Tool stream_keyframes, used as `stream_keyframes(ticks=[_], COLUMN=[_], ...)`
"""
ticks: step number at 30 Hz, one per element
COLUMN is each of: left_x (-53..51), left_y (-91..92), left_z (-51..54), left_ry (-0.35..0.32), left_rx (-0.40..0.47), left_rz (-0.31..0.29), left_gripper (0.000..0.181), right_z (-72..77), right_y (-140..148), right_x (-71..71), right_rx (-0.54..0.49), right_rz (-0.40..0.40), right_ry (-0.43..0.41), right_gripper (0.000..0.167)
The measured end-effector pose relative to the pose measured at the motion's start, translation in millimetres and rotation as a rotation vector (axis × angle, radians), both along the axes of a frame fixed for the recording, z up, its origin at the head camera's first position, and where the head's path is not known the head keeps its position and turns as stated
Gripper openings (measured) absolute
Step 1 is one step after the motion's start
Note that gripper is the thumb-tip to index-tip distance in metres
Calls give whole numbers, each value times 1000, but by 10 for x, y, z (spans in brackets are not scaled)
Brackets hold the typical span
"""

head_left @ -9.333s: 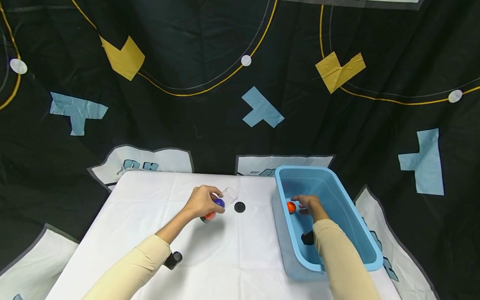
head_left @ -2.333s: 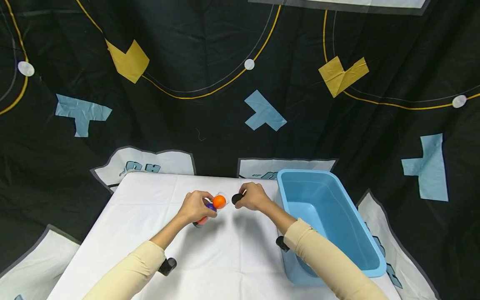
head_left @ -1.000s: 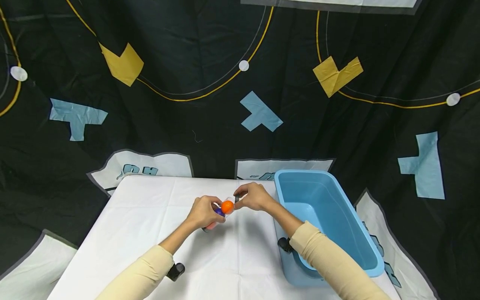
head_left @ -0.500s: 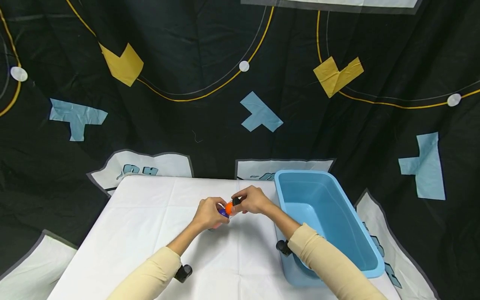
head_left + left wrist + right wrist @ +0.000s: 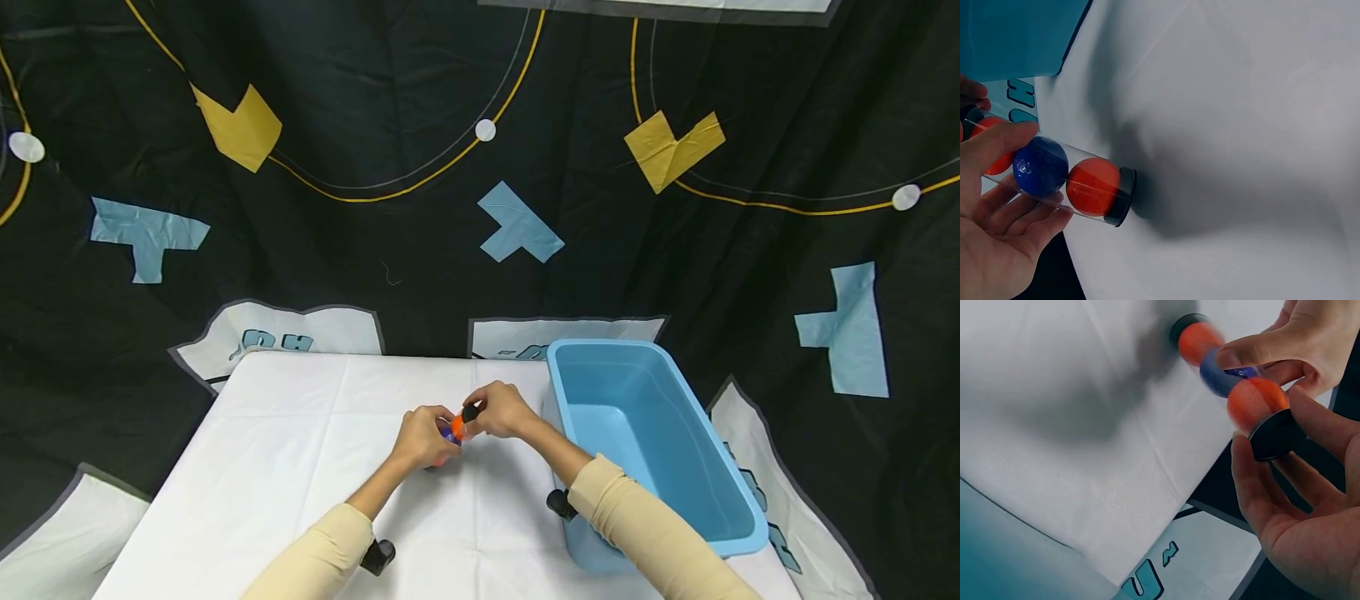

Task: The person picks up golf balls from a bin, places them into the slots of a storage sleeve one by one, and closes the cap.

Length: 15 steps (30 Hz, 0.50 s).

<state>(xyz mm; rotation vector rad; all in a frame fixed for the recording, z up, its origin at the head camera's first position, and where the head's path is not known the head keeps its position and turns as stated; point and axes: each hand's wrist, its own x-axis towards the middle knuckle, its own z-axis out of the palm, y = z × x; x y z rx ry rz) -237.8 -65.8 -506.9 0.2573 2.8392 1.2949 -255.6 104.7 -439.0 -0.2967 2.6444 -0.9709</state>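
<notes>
My left hand [image 5: 420, 437] grips a clear tube [image 5: 1085, 152] round its middle, the tube tilted above the white table. Inside it, a blue ball [image 5: 1041, 167] sits between an orange-red ball [image 5: 1092, 186] at the lower end and another orange ball [image 5: 1254, 403] at the upper end. A black cap [image 5: 1124, 197] closes the lower end. My right hand [image 5: 502, 410] pinches a second black cap [image 5: 1275, 434] between thumb and fingers, at the tube's upper end. In the right wrist view this cap touches the end; whether it is fully seated I cannot tell.
A light blue bin [image 5: 607, 433] stands on the table's right side, with no balls visible in it. White cloth [image 5: 285, 483] covers the table. Behind it hangs a black backdrop [image 5: 420, 267] with tape marks. A dark camera [image 5: 377, 557] hangs under the left wrist.
Earlier the right hand was in the bin at an orange ball, which is now in the tube. The cap, once on the table, has come to the tube's end. Both hands have lowered slightly.
</notes>
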Motion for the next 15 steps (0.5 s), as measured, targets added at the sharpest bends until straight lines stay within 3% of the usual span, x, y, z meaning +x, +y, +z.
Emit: stream_keyframes(ticks=[5, 15], left_x=[9, 9], left_y=[-20, -55], left_z=[-22, -53], left_ry=[-7, -49], left_rx=[16, 4], left_rz=[14, -9], left_gripper=[39, 39], right_z=[6, 31], right_y=[-33, 12], right_x=[7, -5], right_rx=[-19, 19], right_rz=[5, 31], right_ry=[2, -36], right_gripper=[36, 38])
